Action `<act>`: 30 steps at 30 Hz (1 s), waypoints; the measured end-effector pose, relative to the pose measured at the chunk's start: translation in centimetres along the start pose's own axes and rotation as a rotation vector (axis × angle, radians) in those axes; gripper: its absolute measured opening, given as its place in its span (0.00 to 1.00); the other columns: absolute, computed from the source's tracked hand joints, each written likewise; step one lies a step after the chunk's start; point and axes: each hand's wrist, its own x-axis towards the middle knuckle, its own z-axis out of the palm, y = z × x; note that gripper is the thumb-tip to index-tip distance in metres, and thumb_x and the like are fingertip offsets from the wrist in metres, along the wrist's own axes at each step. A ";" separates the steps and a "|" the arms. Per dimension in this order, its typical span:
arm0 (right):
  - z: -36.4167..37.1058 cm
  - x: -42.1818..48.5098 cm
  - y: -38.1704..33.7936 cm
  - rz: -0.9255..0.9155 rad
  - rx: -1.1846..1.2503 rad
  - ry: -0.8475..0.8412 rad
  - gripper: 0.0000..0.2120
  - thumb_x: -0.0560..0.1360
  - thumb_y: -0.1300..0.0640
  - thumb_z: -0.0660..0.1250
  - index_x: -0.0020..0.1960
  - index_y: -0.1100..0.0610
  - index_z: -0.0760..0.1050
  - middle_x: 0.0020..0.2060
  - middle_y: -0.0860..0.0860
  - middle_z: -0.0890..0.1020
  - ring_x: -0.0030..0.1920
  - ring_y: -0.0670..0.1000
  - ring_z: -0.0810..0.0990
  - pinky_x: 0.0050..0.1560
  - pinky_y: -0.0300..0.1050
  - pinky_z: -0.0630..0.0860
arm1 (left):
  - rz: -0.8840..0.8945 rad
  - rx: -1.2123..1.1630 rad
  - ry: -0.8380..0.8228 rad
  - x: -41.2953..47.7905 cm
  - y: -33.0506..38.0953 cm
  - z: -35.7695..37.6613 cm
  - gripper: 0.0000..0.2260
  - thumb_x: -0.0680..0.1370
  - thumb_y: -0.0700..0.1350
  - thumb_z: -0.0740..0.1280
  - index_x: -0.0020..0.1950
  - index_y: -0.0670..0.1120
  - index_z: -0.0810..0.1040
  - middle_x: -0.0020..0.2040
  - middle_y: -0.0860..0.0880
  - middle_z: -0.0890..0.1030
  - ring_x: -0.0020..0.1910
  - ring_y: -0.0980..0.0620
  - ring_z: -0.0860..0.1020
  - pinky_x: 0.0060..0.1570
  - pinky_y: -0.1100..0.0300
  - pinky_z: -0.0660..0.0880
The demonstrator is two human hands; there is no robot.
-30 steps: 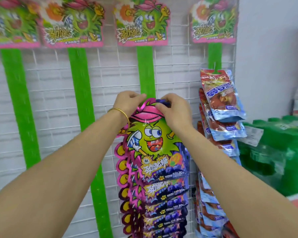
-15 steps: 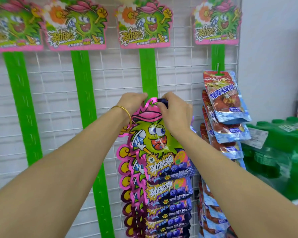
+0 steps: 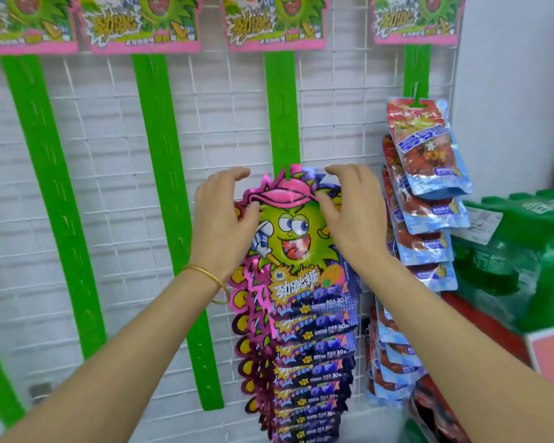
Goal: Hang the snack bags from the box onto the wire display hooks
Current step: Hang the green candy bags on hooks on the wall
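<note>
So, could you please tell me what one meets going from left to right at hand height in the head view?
Green strip, second green strip, left hand, green-faced snack bag, right hand, red-and-blue bags, green drinks pack.

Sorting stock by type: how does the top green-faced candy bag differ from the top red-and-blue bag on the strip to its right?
The candy bag has a jagged cut-out outline; the red-and-blue bag is a plain pouch. The candy bag hangs lower on the wire rack than the red-and-blue bag. Both top a column of overlapping bags on a green strip.
</note>
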 end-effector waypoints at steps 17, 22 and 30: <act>4.1 -39.6 6.0 0.334 -0.025 -1.619 0.30 0.75 0.48 0.65 0.72 0.57 0.59 0.68 0.57 0.69 0.67 0.57 0.69 0.66 0.51 0.68 | -0.793 -0.097 -0.789 -35.5 -8.8 -1.0 0.13 0.74 0.36 0.66 0.58 0.44 0.75 0.56 0.49 0.77 0.56 0.55 0.73 0.61 0.61 0.68; 4.8 -43.2 5.8 0.449 -0.048 -1.664 0.35 0.74 0.50 0.68 0.75 0.52 0.53 0.70 0.57 0.66 0.68 0.60 0.67 0.65 0.54 0.68 | -0.840 -0.172 -0.846 -36.2 -9.0 -0.2 0.11 0.73 0.34 0.66 0.53 0.47 0.76 0.54 0.48 0.77 0.53 0.54 0.75 0.57 0.66 0.67; 5.3 -40.6 5.4 0.561 0.229 -1.552 0.07 0.73 0.56 0.70 0.42 0.59 0.74 0.35 0.48 0.72 0.39 0.49 0.70 0.38 0.42 0.64 | -0.965 -0.232 -0.903 -36.9 -9.5 -0.3 0.10 0.74 0.39 0.67 0.54 0.49 0.73 0.55 0.48 0.76 0.56 0.52 0.75 0.63 0.56 0.69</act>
